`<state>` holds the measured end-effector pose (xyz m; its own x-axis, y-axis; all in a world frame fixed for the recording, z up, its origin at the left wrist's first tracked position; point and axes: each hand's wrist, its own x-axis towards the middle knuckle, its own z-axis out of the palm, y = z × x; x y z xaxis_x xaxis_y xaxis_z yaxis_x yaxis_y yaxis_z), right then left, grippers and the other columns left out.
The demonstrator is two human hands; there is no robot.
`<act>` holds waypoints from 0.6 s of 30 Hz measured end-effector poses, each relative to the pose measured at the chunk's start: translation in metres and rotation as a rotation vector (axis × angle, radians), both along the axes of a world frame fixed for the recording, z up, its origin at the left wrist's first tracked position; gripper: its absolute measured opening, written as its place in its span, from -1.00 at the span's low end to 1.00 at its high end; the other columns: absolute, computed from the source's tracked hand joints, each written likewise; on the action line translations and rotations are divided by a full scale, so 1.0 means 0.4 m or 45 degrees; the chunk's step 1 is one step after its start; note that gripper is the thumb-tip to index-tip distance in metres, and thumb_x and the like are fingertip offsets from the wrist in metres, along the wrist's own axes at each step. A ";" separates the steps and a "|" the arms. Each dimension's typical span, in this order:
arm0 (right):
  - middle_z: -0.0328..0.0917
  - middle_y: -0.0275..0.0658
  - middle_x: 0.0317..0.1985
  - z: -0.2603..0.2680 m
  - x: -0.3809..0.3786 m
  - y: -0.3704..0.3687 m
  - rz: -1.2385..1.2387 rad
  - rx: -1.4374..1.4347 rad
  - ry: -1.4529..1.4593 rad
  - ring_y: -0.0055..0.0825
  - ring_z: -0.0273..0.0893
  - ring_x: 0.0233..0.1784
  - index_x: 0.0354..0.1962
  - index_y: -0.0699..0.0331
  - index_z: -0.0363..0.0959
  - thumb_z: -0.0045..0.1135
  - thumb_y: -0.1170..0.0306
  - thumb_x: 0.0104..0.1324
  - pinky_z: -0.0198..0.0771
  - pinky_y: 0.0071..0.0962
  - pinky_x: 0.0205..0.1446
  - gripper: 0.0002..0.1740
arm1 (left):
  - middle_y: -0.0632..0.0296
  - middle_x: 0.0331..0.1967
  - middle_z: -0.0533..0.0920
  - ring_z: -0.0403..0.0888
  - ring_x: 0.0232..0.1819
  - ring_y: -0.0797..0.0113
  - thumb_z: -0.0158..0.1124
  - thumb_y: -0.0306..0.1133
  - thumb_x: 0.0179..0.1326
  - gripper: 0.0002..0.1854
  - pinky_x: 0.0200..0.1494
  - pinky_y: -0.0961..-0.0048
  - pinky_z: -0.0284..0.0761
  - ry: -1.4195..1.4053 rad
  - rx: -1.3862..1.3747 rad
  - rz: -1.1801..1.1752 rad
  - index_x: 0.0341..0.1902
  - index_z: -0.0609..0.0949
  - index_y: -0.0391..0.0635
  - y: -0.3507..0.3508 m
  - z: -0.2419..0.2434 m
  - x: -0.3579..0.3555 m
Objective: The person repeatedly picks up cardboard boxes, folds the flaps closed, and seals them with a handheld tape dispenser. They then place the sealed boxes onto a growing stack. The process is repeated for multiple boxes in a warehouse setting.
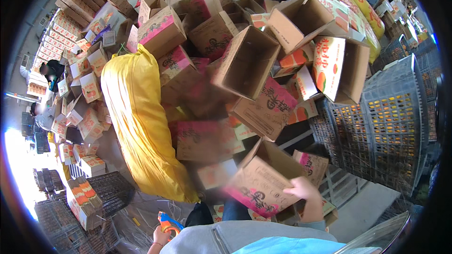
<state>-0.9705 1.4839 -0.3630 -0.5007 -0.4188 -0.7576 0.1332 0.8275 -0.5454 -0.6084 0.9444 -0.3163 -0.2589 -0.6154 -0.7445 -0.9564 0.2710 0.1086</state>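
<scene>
My right hand (pixel 303 188) grips the upper edge of an open cardboard box (pixel 263 185) with pink print, tilted in front of my legs. Its inside looks bare where I can see in. Down at the lower left, my left hand (pixel 161 235) is closed around an orange and blue packing tape dispenser (pixel 170 224). A heap of cardboard boxes (pixel 206 139) lies before me, several with their tops open. One open box (pixel 247 63) rests on the heap with its mouth towards me. Part of the middle of the heap is blurred.
A long, stuffed yellow sack (pixel 139 123) lies left of the heap. Grey plastic crates (pixel 381 123) holding orange fruit stand at the right. Black crates (pixel 74 222) and flattened cartons (pixel 84 201) are at the lower left. Other people (pixel 53 72) are around the heap, at the left and the back.
</scene>
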 end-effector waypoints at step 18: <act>-0.02 0.42 0.36 -0.017 -0.821 -0.455 -1.214 -0.141 1.032 0.16 0.03 0.46 0.37 0.62 -0.28 0.40 -0.06 0.06 -0.02 -0.15 0.52 0.32 | -0.05 -0.28 0.68 0.67 -0.17 -0.03 0.53 -0.14 -0.18 -0.51 -0.11 0.16 0.56 0.124 -0.107 0.094 -0.22 0.58 -0.16 0.124 0.011 0.124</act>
<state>-1.2989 1.3020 -0.3699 -0.9430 0.3242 -0.0746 0.2468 0.5312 -0.8105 -0.5588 0.9939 -0.3117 -0.2794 -0.6946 -0.6629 -0.9601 0.2126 0.1818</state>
